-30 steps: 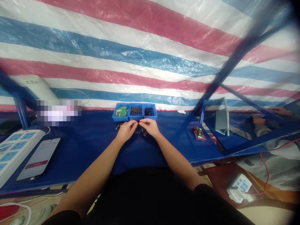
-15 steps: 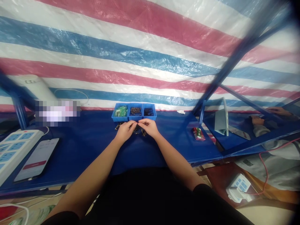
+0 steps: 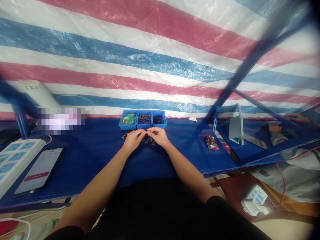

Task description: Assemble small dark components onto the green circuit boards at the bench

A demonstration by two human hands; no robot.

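Note:
My left hand (image 3: 134, 139) and my right hand (image 3: 159, 136) meet fingertip to fingertip over the blue table (image 3: 100, 160). Both are closed in a pinch, and whatever lies between the fingers is too small to make out. Small dark and brass-coloured parts (image 3: 152, 142) lie on the table around and under the hands. Just behind stand three blue bins side by side: the left bin (image 3: 128, 127) with green pieces (image 3: 129, 118), the middle bin (image 3: 144, 126) with small brass-and-black parts (image 3: 144, 118), the right bin (image 3: 162, 126) with dark parts (image 3: 158, 119).
On the left lie a power strip (image 3: 18, 156) and a phone (image 3: 40, 170). A small red-and-green box (image 3: 211, 142) sits to the right, before a blue frame post (image 3: 215, 120). Beyond it are a tablet stand (image 3: 236, 128) and another person's hand (image 3: 274, 128). Striped sheeting (image 3: 140, 63) hangs behind.
My two hands have drawn very slightly closer at the fingertips. Otherwise nothing has visibly moved.

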